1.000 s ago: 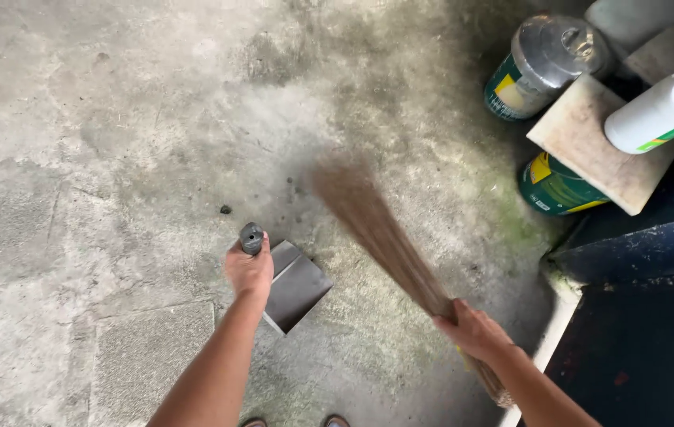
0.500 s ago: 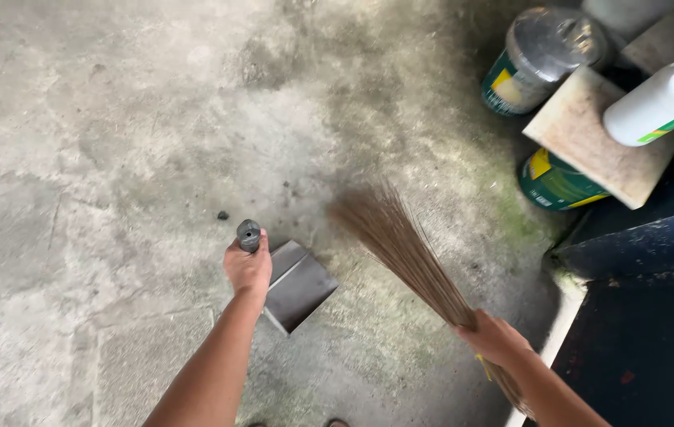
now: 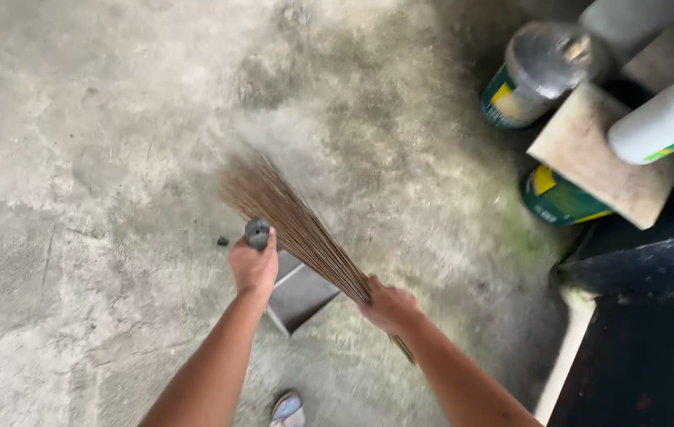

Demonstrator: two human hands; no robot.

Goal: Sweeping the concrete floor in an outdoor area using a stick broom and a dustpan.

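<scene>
The left hand (image 3: 254,269) is closed tight around the dustpan (image 3: 299,294) handle. The right hand (image 3: 389,307) grips the stick broom (image 3: 289,215), its bristles over the concrete floor (image 3: 100,142).

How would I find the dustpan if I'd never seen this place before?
Start at the big grey concrete floor and find the person's left hand, gripping a round dark handle top. Just below and right of that hand sits the dustpan, a flat grey metal tray resting on the floor. The stick broom beside it is brown and bristly; the pan is smooth with a pale edge.
</scene>
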